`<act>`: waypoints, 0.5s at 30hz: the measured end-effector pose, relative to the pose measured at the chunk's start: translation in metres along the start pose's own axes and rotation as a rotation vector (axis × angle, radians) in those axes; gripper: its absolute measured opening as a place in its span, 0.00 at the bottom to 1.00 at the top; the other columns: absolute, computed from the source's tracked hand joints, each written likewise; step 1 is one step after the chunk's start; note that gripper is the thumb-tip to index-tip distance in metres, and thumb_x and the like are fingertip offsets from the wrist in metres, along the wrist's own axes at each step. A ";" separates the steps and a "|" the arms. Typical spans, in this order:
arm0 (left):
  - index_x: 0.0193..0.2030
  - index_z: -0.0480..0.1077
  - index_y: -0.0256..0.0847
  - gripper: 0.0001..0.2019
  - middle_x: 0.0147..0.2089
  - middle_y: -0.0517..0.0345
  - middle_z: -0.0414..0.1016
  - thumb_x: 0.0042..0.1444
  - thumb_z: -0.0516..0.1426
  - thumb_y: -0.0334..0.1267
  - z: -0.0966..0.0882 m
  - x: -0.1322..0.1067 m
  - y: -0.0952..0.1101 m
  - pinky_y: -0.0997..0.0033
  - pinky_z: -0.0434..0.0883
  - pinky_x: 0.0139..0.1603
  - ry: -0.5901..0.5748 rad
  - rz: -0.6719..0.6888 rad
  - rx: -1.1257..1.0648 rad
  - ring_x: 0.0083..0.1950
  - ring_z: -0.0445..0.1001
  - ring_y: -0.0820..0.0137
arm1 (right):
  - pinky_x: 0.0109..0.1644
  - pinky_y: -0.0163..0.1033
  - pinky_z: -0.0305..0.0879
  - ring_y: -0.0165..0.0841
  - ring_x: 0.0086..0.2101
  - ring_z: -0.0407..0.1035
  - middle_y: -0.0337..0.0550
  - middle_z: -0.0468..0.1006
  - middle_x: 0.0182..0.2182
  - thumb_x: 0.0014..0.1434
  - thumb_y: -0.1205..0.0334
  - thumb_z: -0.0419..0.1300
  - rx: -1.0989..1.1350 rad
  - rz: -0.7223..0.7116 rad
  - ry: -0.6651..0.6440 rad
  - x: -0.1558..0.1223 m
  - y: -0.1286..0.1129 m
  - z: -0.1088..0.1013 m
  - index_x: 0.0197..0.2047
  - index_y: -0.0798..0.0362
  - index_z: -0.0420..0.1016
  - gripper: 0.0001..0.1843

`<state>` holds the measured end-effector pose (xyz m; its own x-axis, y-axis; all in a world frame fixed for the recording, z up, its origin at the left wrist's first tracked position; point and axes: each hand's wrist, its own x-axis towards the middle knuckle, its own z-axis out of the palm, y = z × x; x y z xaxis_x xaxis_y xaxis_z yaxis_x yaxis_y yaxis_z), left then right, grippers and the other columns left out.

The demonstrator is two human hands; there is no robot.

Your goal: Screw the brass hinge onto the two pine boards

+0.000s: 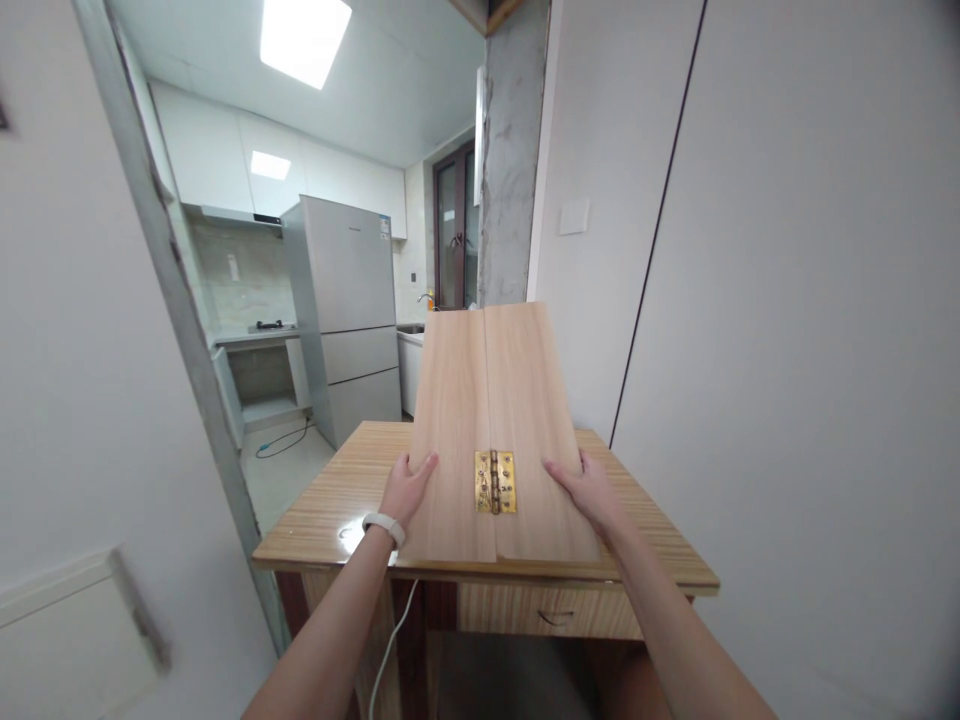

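Two long wooden boards stand side by side, joined by a brass hinge [495,482] across their seam. My left hand [407,490] grips the outer edge of the left board [454,400], thumb on its face and fingers hidden behind. On the other side, my right hand [589,490] holds the right board's [525,390] outer edge in the same way. The boards tilt up and away from me, their near ends at the front of the table [330,500]. A white band [384,524] circles my left wrist.
Below the tabletop is a drawer [551,612] with a dark handle. A white cable [394,640] hangs at the table's front. Beyond stand a grey refrigerator [349,280] and a sink counter [410,345]. A white wall [787,350] rises close on the right.
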<state>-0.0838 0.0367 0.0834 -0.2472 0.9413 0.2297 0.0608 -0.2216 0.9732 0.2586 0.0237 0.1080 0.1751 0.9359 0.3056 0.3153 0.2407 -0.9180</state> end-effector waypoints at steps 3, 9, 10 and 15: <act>0.51 0.71 0.37 0.25 0.55 0.41 0.80 0.60 0.62 0.58 -0.003 -0.003 0.009 0.63 0.76 0.56 -0.018 0.081 0.120 0.56 0.79 0.59 | 0.52 0.47 0.76 0.46 0.49 0.78 0.56 0.81 0.52 0.51 0.44 0.73 -0.002 -0.037 0.039 -0.006 -0.004 -0.001 0.57 0.55 0.73 0.36; 0.55 0.69 0.38 0.26 0.58 0.41 0.78 0.60 0.62 0.57 -0.008 -0.006 0.021 0.62 0.75 0.57 -0.067 0.128 0.088 0.59 0.78 0.60 | 0.53 0.49 0.75 0.47 0.49 0.77 0.54 0.81 0.52 0.51 0.44 0.73 0.064 -0.103 0.058 -0.017 -0.010 0.000 0.57 0.53 0.72 0.35; 0.55 0.69 0.38 0.26 0.58 0.42 0.78 0.60 0.63 0.57 -0.008 -0.007 0.022 0.63 0.76 0.57 -0.067 0.127 0.078 0.58 0.78 0.60 | 0.54 0.49 0.75 0.47 0.49 0.77 0.53 0.81 0.52 0.51 0.45 0.73 0.074 -0.111 0.061 -0.019 -0.010 0.000 0.57 0.52 0.72 0.35; 0.58 0.68 0.38 0.30 0.57 0.44 0.79 0.56 0.66 0.55 -0.010 -0.011 0.022 0.63 0.78 0.54 -0.074 0.134 0.002 0.55 0.80 0.61 | 0.55 0.50 0.74 0.47 0.52 0.76 0.52 0.80 0.54 0.51 0.46 0.73 0.131 -0.132 0.079 -0.029 -0.010 0.001 0.60 0.52 0.71 0.37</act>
<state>-0.0891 0.0187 0.1025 -0.1650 0.9194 0.3570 0.0902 -0.3464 0.9337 0.2492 -0.0051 0.1076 0.2148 0.8722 0.4394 0.2168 0.3961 -0.8922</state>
